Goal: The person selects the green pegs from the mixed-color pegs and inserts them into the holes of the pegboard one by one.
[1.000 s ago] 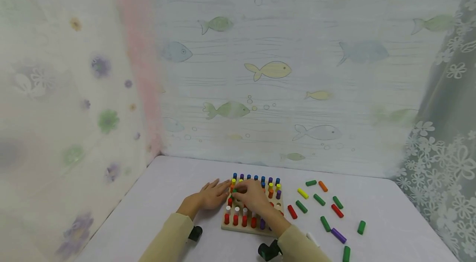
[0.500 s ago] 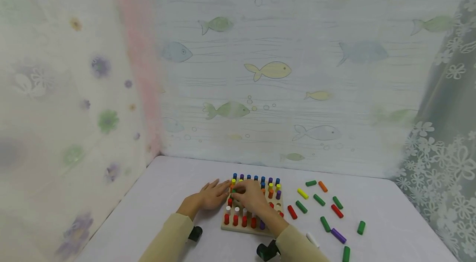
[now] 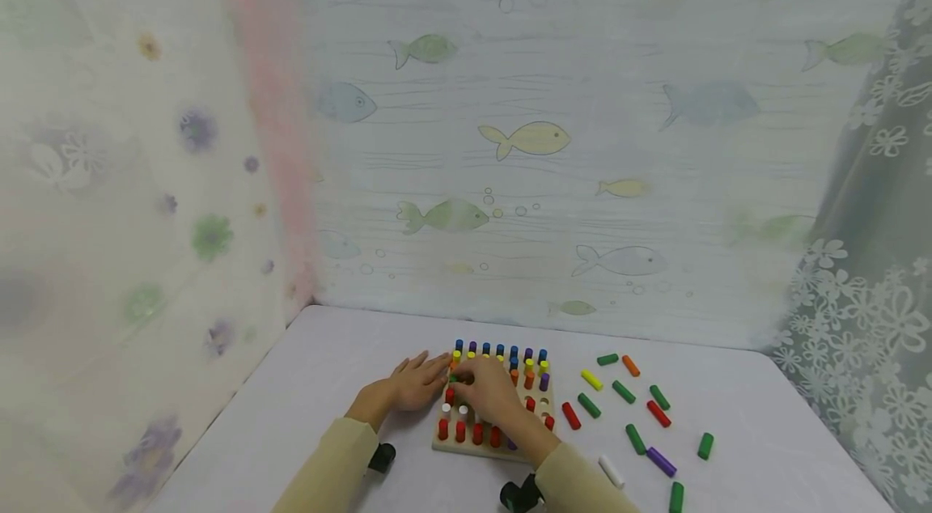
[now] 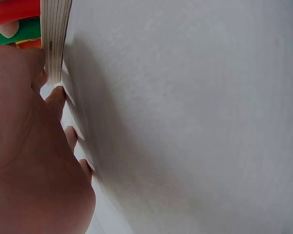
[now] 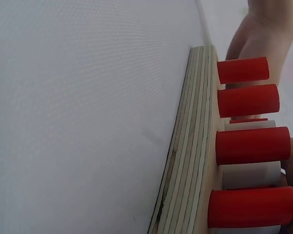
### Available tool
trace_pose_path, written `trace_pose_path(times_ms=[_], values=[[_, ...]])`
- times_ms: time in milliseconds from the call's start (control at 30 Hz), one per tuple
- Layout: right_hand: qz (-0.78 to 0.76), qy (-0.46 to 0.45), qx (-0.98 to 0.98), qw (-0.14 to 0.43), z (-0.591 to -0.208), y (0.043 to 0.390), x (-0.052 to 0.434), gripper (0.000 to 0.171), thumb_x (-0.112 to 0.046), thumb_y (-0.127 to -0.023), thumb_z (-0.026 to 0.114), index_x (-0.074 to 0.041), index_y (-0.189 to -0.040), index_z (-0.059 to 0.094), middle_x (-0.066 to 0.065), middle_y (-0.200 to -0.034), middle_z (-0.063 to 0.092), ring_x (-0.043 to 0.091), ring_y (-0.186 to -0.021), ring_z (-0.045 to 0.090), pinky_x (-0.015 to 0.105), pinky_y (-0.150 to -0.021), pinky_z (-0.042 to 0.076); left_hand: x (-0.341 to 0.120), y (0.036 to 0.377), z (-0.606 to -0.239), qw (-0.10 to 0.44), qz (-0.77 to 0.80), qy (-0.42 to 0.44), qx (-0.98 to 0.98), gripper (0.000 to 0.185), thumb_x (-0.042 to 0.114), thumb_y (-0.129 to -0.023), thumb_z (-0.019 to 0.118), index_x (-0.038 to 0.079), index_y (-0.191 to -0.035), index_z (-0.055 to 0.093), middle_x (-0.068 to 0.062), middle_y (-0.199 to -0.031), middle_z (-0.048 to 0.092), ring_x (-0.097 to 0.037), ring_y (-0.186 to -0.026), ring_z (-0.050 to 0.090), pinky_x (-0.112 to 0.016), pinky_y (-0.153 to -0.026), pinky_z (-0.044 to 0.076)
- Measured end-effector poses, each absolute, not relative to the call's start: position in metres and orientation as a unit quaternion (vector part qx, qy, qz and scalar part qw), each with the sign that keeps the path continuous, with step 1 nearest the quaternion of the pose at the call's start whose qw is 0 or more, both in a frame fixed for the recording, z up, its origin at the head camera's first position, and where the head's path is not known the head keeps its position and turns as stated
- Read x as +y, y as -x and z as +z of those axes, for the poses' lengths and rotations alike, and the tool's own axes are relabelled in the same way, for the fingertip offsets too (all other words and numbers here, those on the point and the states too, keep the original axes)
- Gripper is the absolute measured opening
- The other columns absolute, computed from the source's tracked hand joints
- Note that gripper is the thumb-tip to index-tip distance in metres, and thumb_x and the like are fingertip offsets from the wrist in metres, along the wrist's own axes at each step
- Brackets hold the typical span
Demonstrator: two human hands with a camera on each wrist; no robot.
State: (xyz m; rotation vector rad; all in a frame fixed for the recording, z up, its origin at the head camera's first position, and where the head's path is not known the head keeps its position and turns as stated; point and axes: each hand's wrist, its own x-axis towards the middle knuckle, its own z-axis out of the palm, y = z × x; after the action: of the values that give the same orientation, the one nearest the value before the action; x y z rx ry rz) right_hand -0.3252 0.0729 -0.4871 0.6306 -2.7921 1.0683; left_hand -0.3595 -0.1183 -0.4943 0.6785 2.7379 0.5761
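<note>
The right hand (image 3: pixel 486 390) is closed in a pinch: thumb and index finger grip a green peg (image 3: pixel 453 379) at the left side of the wooden pegboard (image 3: pixel 484 453). The gap between these fingertips equals the thickness of the peg. From where I stand, I cannot tell whether the peg is fully seated; in the left wrist view it stands upright from the board's face, directly beside a red peg (image 4: pixel 14 12), and a fingertip touches it.

The left hand (image 3: pixel 418 382) holds no peg. Its fingers are extended and slightly spread, the palm turned toward the table (image 3: pixel 764 432). The fingers nearest the board touch its left edge; the others rest on the table, just beside it.

The board lies flat. Along its near edge stands a row of upright pegs, red ones (image 3: pixel 477 434) at the left; white pegs (image 3: pixel 446 411) stand directly behind these. Blue pegs (image 3: pixel 499 350) dominate the far row. To the right of the board, loose pegs lie on the table: several green, two red, a yellow peg (image 3: pixel 591 380), an orange peg (image 3: pixel 630 366), a purple peg (image 3: pixel 661 461) and a white peg (image 3: pixel 611 471).
</note>
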Motion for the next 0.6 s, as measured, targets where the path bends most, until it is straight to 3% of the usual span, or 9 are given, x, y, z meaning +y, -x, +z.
trace_pose_path(times_ms=[367,600], values=[[0.327,-0.204,-0.922,0.039,-0.487,0.321,0.075,0.025,-0.020,-0.097,0.073,-0.007,-0.118,0.076,0.001,-0.103,0.077,0.013,-0.090,0.068,0.036,-0.088,0.060,-0.118,0.359,-0.498,0.130,0.200,-0.231,0.943,0.054,0.038,-0.111,0.038,0.019,-0.161,0.034,-0.003,-0.166,0.035,-0.036,-0.156,0.019,-0.061,-0.124,0.011],[0.323,-0.220,-0.920,0.027,-0.475,0.312,0.085,0.028,-0.021,-0.099,0.069,-0.007,-0.124,0.072,0.004,-0.109,0.075,0.011,-0.089,0.066,0.029,-0.076,0.058,-0.117,0.358,-0.495,0.131,0.199,-0.229,0.944,0.054,0.039,-0.111,0.038,0.019,-0.161,0.034,-0.003,-0.166,0.035,-0.036,-0.156,0.019,-0.061,-0.124,0.012]])
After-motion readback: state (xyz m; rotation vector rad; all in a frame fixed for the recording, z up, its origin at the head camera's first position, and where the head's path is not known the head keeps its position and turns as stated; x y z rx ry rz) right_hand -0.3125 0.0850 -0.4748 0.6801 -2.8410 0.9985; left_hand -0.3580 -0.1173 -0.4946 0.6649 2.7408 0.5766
